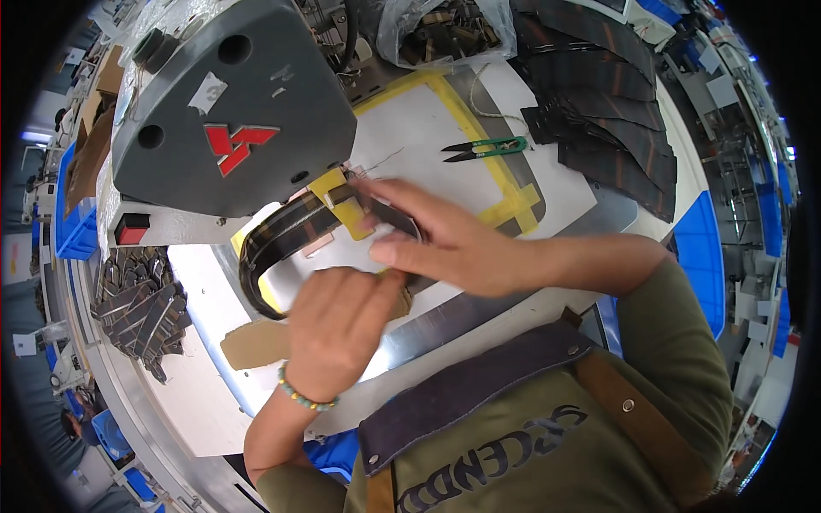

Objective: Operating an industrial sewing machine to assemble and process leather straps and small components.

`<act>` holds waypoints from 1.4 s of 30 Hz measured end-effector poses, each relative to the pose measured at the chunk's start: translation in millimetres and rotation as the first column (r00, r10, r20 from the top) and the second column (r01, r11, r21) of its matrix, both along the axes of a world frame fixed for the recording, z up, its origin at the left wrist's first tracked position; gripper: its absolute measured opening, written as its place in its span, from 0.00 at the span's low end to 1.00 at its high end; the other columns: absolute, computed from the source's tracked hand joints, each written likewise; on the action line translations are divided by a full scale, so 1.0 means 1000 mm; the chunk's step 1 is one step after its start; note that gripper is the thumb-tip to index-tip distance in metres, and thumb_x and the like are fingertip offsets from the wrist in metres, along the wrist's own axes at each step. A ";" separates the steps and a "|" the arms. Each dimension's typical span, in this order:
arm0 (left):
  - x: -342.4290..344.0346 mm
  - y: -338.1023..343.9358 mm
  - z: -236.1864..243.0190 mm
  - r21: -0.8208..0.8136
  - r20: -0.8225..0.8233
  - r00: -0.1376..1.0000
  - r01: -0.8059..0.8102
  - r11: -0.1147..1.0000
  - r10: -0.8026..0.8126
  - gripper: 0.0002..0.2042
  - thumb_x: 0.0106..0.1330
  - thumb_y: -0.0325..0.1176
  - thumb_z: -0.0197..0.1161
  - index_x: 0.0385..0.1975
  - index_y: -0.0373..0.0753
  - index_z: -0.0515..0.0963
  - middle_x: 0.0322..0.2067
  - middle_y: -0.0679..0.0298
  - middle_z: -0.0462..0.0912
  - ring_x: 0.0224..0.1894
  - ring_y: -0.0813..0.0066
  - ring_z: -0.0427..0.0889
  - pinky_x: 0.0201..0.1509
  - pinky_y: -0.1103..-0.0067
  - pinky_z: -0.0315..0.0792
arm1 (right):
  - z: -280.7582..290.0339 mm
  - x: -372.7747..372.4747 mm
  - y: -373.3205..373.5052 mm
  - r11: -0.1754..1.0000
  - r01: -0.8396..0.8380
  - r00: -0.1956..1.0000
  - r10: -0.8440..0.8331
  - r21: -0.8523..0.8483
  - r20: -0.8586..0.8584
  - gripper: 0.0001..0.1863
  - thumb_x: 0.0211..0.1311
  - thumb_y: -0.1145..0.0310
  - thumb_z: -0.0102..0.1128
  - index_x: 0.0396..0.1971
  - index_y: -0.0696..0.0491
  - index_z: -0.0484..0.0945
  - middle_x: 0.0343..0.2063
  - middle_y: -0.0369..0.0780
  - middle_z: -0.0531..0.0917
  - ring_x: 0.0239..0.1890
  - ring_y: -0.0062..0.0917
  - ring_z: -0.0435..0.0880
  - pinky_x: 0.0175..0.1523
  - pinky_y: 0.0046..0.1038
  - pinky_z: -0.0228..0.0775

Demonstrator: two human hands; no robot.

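A dark plaid fabric strap curves in a loop on the work plate, its upper part running beneath a yellow guide piece beside the grey sewing machine head. My right hand reaches in from the right, with fingers and thumb on either side of the strap close to the yellow piece. Nearer me, my left hand is closed, its fingertips pinched by the right thumb, seemingly on the strap's other part; those fingertips are mostly hidden. A beaded bracelet circles the left wrist.
Green-handled thread snips lie on the white surface beyond my right hand. Dark plaid fabric pieces overlap at far right, near a clear plastic bag. A heap of plaid straps sits left; cardboard lies by my left hand. A blue bin stands right.
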State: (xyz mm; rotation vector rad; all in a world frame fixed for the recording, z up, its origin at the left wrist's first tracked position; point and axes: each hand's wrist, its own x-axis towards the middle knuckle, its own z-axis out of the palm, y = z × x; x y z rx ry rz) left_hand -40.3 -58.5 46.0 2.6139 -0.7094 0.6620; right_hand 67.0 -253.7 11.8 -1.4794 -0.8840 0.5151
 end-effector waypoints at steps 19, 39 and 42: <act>0.040 0.036 -0.041 0.257 -0.206 0.965 -0.109 0.960 0.165 0.22 0.70 0.38 0.67 0.61 0.33 0.82 0.69 0.56 0.80 0.73 0.49 0.73 0.70 0.59 0.71 | -0.013 0.108 0.050 0.792 0.236 0.867 0.091 -0.563 0.491 0.11 0.61 0.62 0.66 0.38 0.51 0.89 0.34 0.42 0.91 0.43 0.42 0.91 0.50 0.44 0.81; 0.049 0.036 -0.048 0.199 -0.305 0.938 -0.105 0.974 0.164 0.23 0.67 0.32 0.67 0.63 0.34 0.82 0.72 0.56 0.77 0.74 0.49 0.71 0.75 0.57 0.67 | -0.007 0.114 0.053 0.741 0.197 0.916 0.093 -0.642 0.389 0.12 0.58 0.62 0.66 0.38 0.51 0.90 0.37 0.42 0.92 0.46 0.40 0.91 0.50 0.42 0.82; 0.050 0.035 -0.047 0.205 -0.315 0.932 -0.114 0.972 0.176 0.25 0.66 0.32 0.68 0.64 0.35 0.81 0.73 0.56 0.75 0.75 0.49 0.70 0.75 0.57 0.66 | -0.011 0.114 0.054 0.751 0.202 0.914 0.085 -0.629 0.396 0.12 0.58 0.62 0.67 0.37 0.51 0.90 0.37 0.42 0.92 0.46 0.40 0.91 0.50 0.42 0.82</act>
